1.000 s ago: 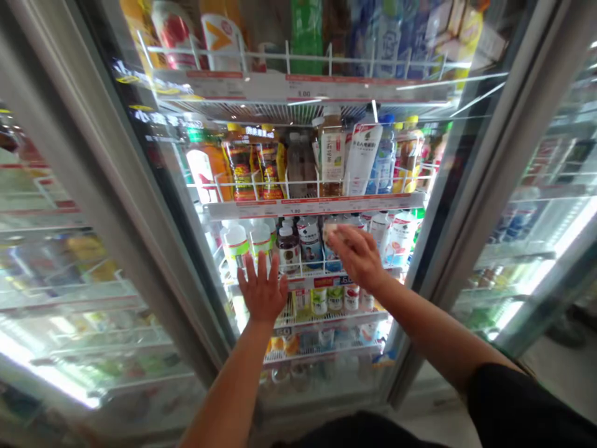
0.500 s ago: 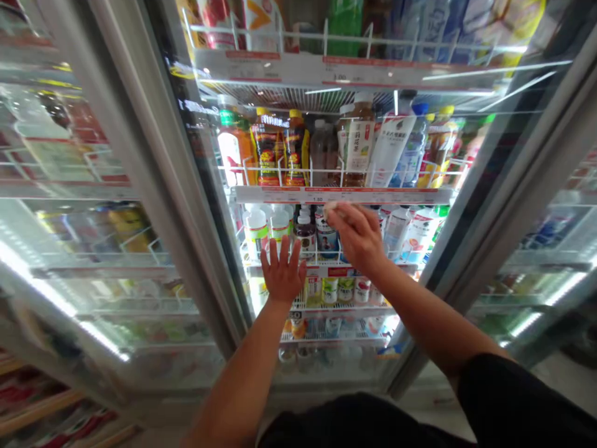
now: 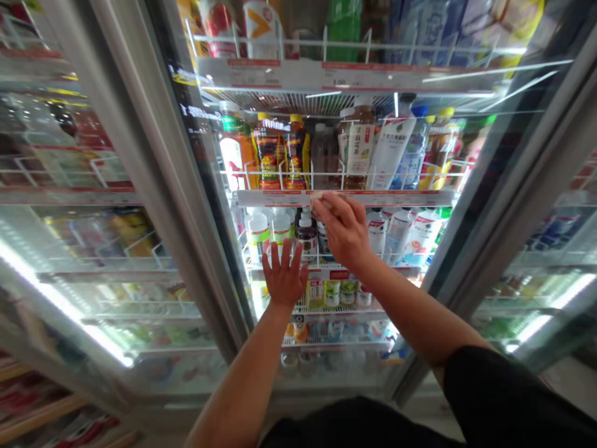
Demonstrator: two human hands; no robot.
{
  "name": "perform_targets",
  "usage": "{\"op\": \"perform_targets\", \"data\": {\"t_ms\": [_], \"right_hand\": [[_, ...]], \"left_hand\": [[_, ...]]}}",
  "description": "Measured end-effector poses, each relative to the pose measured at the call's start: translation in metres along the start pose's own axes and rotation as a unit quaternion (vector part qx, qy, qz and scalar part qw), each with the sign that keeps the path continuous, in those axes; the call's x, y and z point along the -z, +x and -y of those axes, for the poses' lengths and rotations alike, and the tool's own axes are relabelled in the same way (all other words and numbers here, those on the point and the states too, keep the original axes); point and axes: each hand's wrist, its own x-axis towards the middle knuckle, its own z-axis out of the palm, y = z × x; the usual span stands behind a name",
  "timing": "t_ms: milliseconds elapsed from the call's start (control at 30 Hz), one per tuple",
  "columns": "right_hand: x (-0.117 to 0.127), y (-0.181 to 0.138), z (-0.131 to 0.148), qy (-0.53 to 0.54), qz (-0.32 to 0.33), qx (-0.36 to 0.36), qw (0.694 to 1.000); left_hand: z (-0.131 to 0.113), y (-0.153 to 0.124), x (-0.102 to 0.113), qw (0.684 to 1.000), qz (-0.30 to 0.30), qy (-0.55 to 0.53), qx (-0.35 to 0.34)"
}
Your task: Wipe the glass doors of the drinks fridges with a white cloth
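Off-white, a small wad point(image 3: 319, 197) sits pinched in the fingers of the right hand point(image 3: 346, 235), before a shelf's front edge point(image 3: 275, 198), left of its middle. Lower, the left hand point(image 3: 284, 283) spreads its fingers, palm toward the glass door point(image 3: 336, 381), before white-capped bottles point(image 3: 257, 229).

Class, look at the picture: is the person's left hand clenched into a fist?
No, the left hand is open, with its fingers extended and spread apart.
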Motion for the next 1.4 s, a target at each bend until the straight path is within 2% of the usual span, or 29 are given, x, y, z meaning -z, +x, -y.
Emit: {"op": "perform_targets", "data": {"t_ms": [167, 233, 367, 500, 567, 700, 767, 900, 967, 1000, 1100, 1167, 1233, 1333, 1400], "right_hand": [[-0.006, -0.018, 0.019, 0.015, 0.049, 0.061, 0.997], [-0.005, -0.013, 0.019, 0.009, 0.047, 0.034, 0.998], [-0.006, -0.001, 0.016, -0.011, -0.007, -0.018, 1.0], [-0.011, -0.001, 0.02, -0.004, 0.018, 0.042, 0.999], [-0.012, 0.007, 0.018, -0.011, 0.026, 0.05, 0.998], [-0.013, 0.036, 0.009, -0.047, 0.002, -0.021, 0.999], [-0.015, 0.037, 0.011, -0.06, 0.007, -0.035, 0.998], [-0.016, 0.017, 0.023, -0.041, 0.097, 0.084, 0.991], [-0.013, 0.013, 0.02, -0.028, 0.127, 0.102, 0.986], [-0.01, 0.014, 0.016, -0.027, 0.123, 0.081, 0.989], [-0.001, 0.022, -0.002, -0.033, 0.051, -0.016, 0.998], [0.004, 0.019, -0.008, -0.035, 0.013, -0.039, 0.999], [0.008, 0.009, -0.009, -0.036, 0.021, -0.001, 0.999], [0.016, -0.007, -0.009, -0.03, 0.082, 0.097, 0.991], [0.023, -0.01, -0.017, -0.027, 0.088, 0.092, 0.992]], "left_hand": [[0.002, -0.003, -0.002, 1.0, 0.004, -0.007, 0.01], [0.003, -0.004, -0.002, 1.0, 0.01, 0.006, 0.011], [0.002, -0.002, -0.001, 1.0, 0.0, 0.026, -0.002], [0.001, 0.0, 0.0, 1.0, -0.009, 0.014, -0.002], [0.001, 0.0, 0.0, 1.0, -0.012, 0.005, -0.001], [0.003, -0.002, -0.002, 1.0, -0.007, 0.021, -0.003], [0.004, -0.003, -0.003, 1.0, -0.003, 0.03, -0.002], [0.006, -0.007, -0.006, 1.0, 0.004, 0.021, 0.015], [0.007, -0.008, -0.008, 0.999, 0.01, 0.015, 0.027], [0.007, -0.009, -0.008, 0.999, 0.013, 0.013, 0.031], [0.007, -0.008, -0.008, 0.999, 0.018, 0.008, 0.036], [0.007, -0.008, -0.008, 0.999, 0.02, 0.006, 0.035], [0.008, -0.007, -0.008, 0.999, 0.023, 0.005, 0.036], [0.008, -0.006, -0.007, 0.999, 0.016, 0.01, 0.027], [0.007, -0.004, -0.005, 1.0, 0.007, 0.014, 0.012]]}}
